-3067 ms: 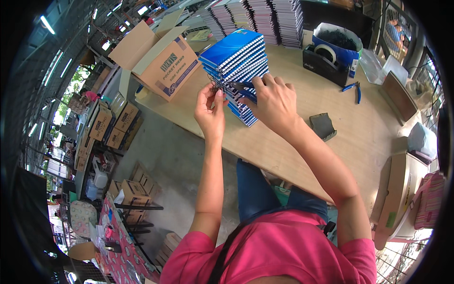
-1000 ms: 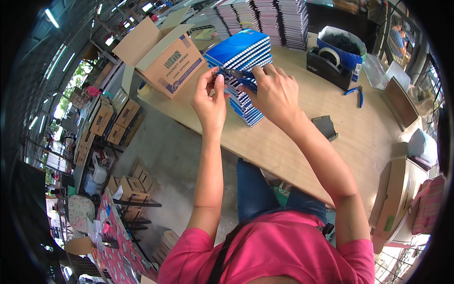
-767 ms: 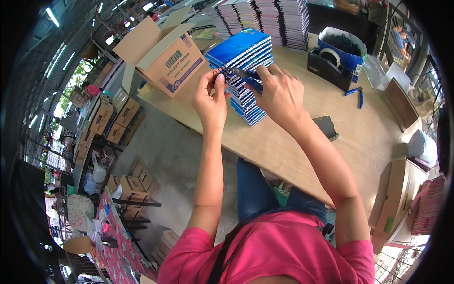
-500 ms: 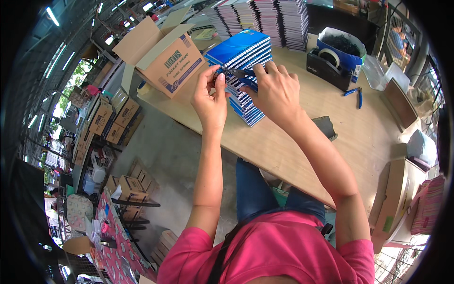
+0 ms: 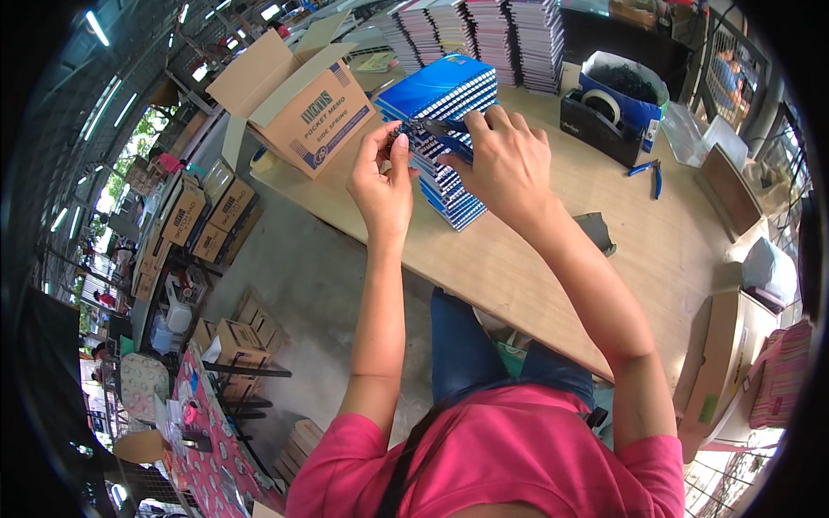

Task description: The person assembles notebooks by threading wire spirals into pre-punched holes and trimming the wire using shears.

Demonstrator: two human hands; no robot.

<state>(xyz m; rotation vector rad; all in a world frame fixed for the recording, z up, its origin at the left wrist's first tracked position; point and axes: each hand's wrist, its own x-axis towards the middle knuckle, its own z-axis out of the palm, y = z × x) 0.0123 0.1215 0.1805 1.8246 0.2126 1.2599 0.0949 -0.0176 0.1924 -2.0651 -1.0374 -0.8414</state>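
Note:
A tall stack of blue spiral-bound notebooks (image 5: 442,79) stands on the table, with the white page edges and coils of its bindings facing me. My right hand (image 5: 511,168) is closed around the blue handles of small cutting pliers (image 5: 443,128). Their dark jaws point left, over the near left corner of the upper notebooks. At that corner my left hand (image 5: 384,186) has thumb and fingers pinched together right beside the jaws. Something small and dark shows between these fingertips, perhaps a bit of binding wire; I cannot make it out.
An open cardboard box (image 5: 315,121) stands left of the stack. Behind are tall piles of notebooks (image 5: 492,43). To the right lie a tape dispenser (image 5: 596,125), a blue bin of dark wire bits (image 5: 626,78), a second pair of blue-handled pliers (image 5: 649,175) and a dark scrap (image 5: 594,233).
My right hand and the pliers have shifted very slightly to the right. My left hand stays pinched at the corner of the stack, almost unmoved.

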